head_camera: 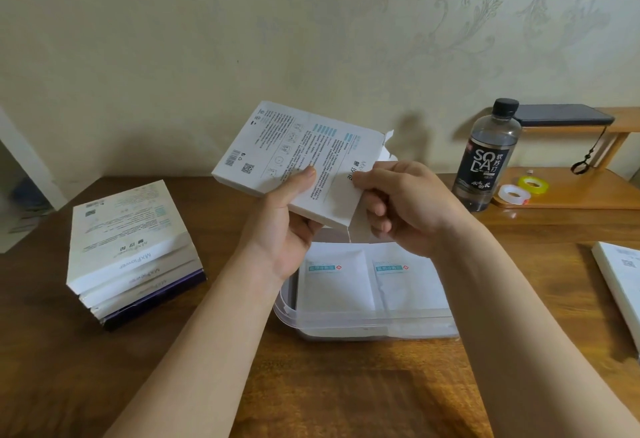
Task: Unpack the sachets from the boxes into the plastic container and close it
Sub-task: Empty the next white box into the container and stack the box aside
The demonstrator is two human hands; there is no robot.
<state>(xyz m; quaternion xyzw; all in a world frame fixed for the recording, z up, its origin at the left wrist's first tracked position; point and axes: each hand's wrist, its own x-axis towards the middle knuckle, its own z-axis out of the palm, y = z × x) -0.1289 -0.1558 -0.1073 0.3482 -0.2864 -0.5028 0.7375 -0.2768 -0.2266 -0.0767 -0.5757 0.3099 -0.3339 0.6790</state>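
A flat white printed box (291, 147) is held tilted in the air above the clear plastic container (363, 325). My left hand (284, 226) grips the box from below, thumb on its printed face. At the box's torn right end, my right hand (405, 202) pinches the opened white flap. Two white sachets (370, 278) with teal labels lie side by side in the container. The container's far rim is hidden behind my hands.
A stack of several flat boxes (131, 254) lies on the wooden table at the left. Another white box (620, 282) pokes in at the right edge. A soda bottle (488, 157), two tape rolls (523, 188) and a wooden shelf (581, 192) stand at the back right.
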